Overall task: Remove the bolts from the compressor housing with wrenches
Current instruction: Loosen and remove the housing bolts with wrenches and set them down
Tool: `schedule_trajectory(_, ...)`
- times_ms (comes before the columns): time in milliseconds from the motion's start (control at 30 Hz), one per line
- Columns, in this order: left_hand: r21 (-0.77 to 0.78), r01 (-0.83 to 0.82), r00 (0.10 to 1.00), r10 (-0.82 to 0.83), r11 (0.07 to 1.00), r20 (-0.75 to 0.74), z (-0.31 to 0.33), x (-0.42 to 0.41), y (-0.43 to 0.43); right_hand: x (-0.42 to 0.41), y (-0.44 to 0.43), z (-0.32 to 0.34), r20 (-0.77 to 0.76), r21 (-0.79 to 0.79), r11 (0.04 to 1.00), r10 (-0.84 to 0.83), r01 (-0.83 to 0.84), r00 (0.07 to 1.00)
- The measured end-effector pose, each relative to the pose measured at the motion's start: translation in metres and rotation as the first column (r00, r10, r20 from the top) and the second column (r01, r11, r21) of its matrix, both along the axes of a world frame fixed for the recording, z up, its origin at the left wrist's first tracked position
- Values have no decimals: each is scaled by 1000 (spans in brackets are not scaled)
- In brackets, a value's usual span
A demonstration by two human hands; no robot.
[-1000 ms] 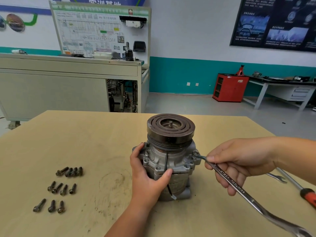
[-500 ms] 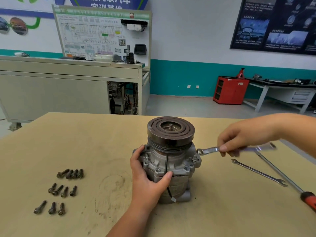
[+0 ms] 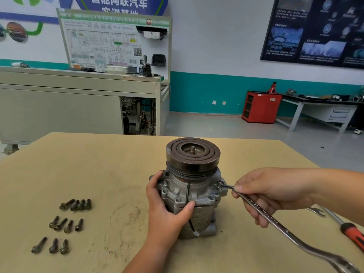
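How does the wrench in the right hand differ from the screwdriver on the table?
The wrench is gripped by the right hand, its ring end at the compressor housing flange; the screwdriver lies untouched on the table. The wrench is bare metal throughout; the screwdriver has a red-and-black handle. Both have slim metal shafts.

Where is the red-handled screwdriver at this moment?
In the head view, the red-handled screwdriver lies on the table at the far right edge, beside a spare wrench, its tip hidden under the arm of the right hand.
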State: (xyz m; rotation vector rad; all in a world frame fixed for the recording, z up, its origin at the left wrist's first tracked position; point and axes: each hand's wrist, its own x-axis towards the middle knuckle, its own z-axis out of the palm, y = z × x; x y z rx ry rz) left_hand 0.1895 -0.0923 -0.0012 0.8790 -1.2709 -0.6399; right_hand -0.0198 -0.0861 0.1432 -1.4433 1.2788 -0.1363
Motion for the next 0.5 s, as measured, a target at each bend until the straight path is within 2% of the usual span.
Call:
schedule_trajectory(100, 6, 0, 1000, 0, 1000, -7, -1, 0, 0, -4, -9, 14, -213, -17, 990, 135, -141, 968)
schedule_trajectory(167, 3, -2, 1000, 2, 1000, -9, -2, 1, -1, -7, -22, 28, -413, -31, 966, 220, -255, 884)
schedule_trajectory(267, 4, 2, 1000, -2, 1000, -11, -2, 0, -1, -8, -43, 37, -654, -179, 908, 177, -378, 735)
schedule_trajectory(300, 5, 4, 1000, -4, 1000, -10, -2, 0, -1, -7, -48, 33, -694, -254, 870, 140, -422, 706)
schedule_trajectory(400, 12, 11, 1000, -11, 1000, -12, -1, 0, -2, -6, -55, 19, -683, -425, 783, 51, -454, 729)
schedule_trajectory(500, 10, 7, 1000, -7, 1000, -11, -2, 0, -2, -16, -52, 22, -618, -449, 791, 61, -415, 784)
